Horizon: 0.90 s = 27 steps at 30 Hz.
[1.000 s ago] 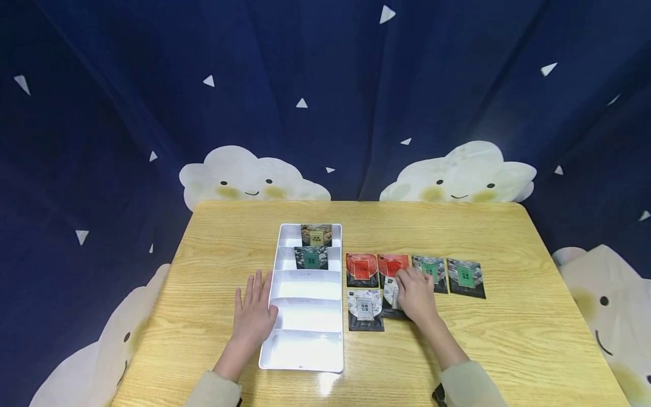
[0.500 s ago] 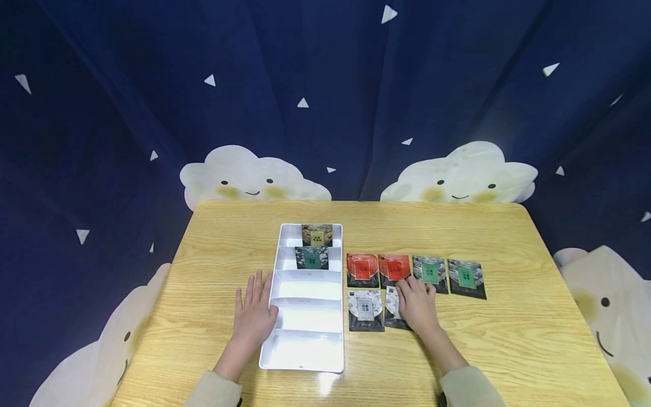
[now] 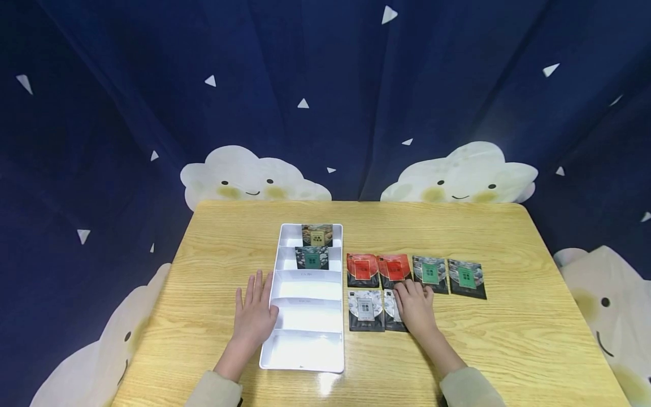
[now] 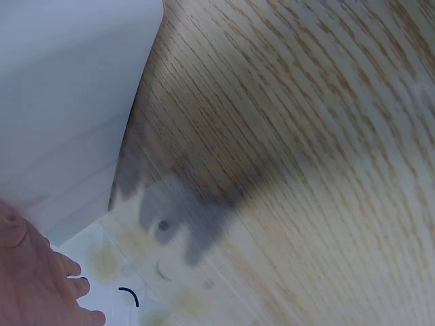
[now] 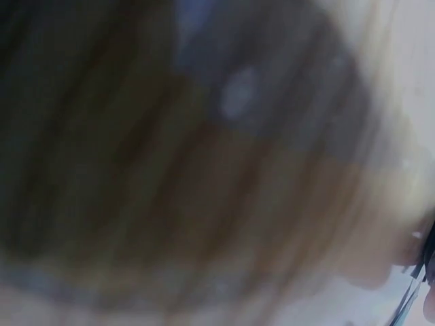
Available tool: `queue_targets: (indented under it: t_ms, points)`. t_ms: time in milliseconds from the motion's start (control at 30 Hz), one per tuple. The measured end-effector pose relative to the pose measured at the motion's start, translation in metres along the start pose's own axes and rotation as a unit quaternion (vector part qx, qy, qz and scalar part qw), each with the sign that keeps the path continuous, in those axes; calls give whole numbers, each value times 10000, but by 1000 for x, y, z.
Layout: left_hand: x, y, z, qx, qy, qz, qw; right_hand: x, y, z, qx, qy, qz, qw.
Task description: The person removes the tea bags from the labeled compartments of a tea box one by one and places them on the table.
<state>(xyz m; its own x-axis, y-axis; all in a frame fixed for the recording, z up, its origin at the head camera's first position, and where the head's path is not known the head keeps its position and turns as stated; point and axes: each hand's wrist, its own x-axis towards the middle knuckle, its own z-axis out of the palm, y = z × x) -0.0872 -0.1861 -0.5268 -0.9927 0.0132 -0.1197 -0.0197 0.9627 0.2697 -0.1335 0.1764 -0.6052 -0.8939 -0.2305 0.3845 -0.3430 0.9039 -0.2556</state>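
Note:
My left hand (image 3: 254,317) lies with straight fingers along the left rim of a white divided tray (image 3: 263,350), thumb over the edge. In the left wrist view its fingers show beside the tray's outer wall (image 4: 75,102). My right hand (image 3: 418,308) pinches a white-and-black tea packet (image 3: 391,319) low at the table, its fingers covering the packet's right part. A matching white packet (image 3: 365,311) lies flat just left of it. In the blurred right wrist view, a dark packet edge (image 5: 429,255) shows between fingertips and thumb.
Two red tea packets (image 3: 363,271) and two green-labelled ones (image 3: 430,275) form a row behind the white pair. Inside the tray's two far compartments stand a yellow-labelled packet (image 3: 317,237) and a dark green one (image 3: 312,258). A blue curtain (image 3: 351,102) hangs behind the wooden table (image 3: 519,350).
My right hand has drawn its white packet slightly toward the near edge, level with the other white packet and away from the red one. My left hand and the tray keep their places.

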Motion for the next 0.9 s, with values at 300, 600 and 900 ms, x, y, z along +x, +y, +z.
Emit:
queue_targets:
  t_ms: [300, 600, 900]
  points:
    - [0, 1, 0, -37, 68, 43, 10000, 0, -1, -1, -119, -52, 104, 9999]
    - [0, 0, 0, -26, 56, 20, 10000, 1, -3, -2, -101, -114, 219, 9996]
    - [0, 1, -1, -50, 49, 30, 10000, 11, -5, -10, 184, 0, 309, 9994]
